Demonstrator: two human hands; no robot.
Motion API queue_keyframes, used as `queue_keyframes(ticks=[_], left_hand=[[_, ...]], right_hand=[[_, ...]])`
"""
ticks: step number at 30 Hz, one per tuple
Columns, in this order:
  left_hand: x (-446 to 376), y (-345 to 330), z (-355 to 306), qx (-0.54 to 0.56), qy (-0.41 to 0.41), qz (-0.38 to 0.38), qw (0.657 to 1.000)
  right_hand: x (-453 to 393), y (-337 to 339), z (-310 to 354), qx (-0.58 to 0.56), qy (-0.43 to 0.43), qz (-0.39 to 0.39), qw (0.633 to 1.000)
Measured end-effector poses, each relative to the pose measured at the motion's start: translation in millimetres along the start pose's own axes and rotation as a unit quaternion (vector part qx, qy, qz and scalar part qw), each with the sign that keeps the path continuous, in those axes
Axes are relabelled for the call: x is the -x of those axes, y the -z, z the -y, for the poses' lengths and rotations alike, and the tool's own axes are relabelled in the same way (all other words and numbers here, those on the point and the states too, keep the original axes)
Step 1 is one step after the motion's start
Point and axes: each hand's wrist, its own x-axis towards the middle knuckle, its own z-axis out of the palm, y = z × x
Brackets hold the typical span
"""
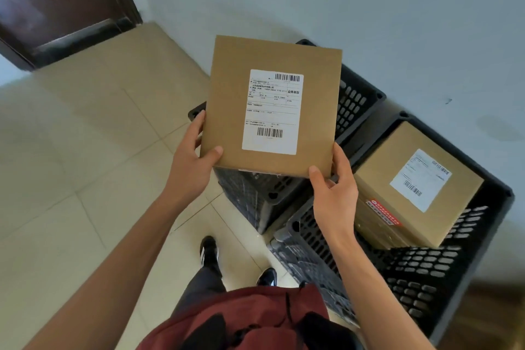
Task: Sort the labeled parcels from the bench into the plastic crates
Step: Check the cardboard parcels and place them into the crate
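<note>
Left hand (193, 162) and right hand (335, 193) grip parcel (272, 105), hiding crate (355, 99) interior.

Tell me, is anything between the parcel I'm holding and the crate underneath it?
Nothing visible. Both hands, left and right, hold the flat parcel above the far crate. Its visible part shows no contents, though the parcel hides most of it. The near crate already holds a box.

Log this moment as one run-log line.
hands: left and right grip flat parcel | position: above far crate | near crate: holds labeled box
</note>
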Motion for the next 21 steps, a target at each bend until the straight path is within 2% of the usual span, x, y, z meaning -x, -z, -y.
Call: queue_keyframes(ticks=[5, 10, 15, 21], left_hand=[[-74, -3, 5, -0.006, 0.007, 0.051, 0.999], [-162, -9, 6, -0.032, -0.002, 0.144, 0.989], [-225, -27, 12, -0.114, -0.031, 0.243, 0.963], [-262, -53, 29, -0.145, -0.042, 0.345, 0.926]], right_hand=[[-33, -25, 3, -0.005, -0.021, -0.032, 0.999], [-71, -67, 5, 0.000, -0.083, -0.079, 0.993], [-99, -107, 5, 0.000, -0.161, -0.129, 0.978], [-112, -125, -9, 0.020, -0.235, -0.204, 0.950]])
